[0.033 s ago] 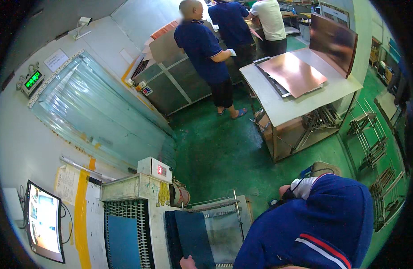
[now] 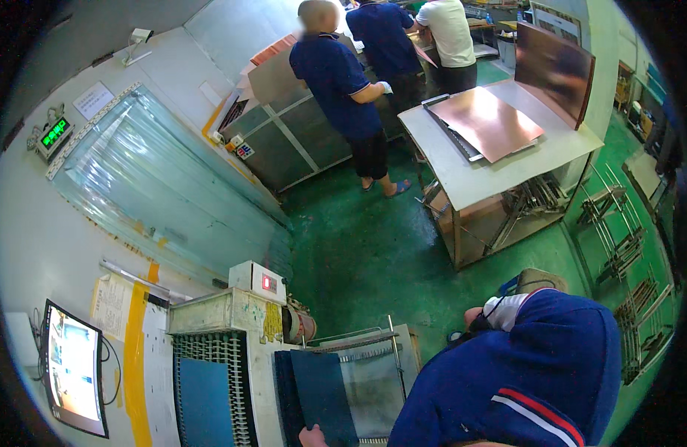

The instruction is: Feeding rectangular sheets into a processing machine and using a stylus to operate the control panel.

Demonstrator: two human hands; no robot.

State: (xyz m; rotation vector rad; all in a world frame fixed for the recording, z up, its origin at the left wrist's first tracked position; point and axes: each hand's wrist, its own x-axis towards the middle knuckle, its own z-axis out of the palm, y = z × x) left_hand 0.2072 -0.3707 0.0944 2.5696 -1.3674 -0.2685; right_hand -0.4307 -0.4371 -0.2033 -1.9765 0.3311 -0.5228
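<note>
At the bottom edge of the head view, my left hand (image 2: 311, 436) is closed on the lower edge of a dark blue sheet (image 2: 321, 391). Only part of that hand shows. The sheet leans in a rack (image 2: 369, 365) with a toothed edge, against more dark blue sheets (image 2: 284, 395) at its left. My right hand cannot be seen. A blue-sleeved torso fills the lower right. Left of the rack, a lighter blue panel (image 2: 204, 402) lies on a roller conveyor (image 2: 243, 398).
A control box (image 2: 258, 281) with a red display sits beyond the conveyor. At far left is a monitor (image 2: 75, 369). A white table (image 2: 463, 182) carries copper-coloured sheets (image 2: 489, 123). Three people stand at a far bench (image 2: 284, 149). Metal racks (image 2: 619, 238) stand at right.
</note>
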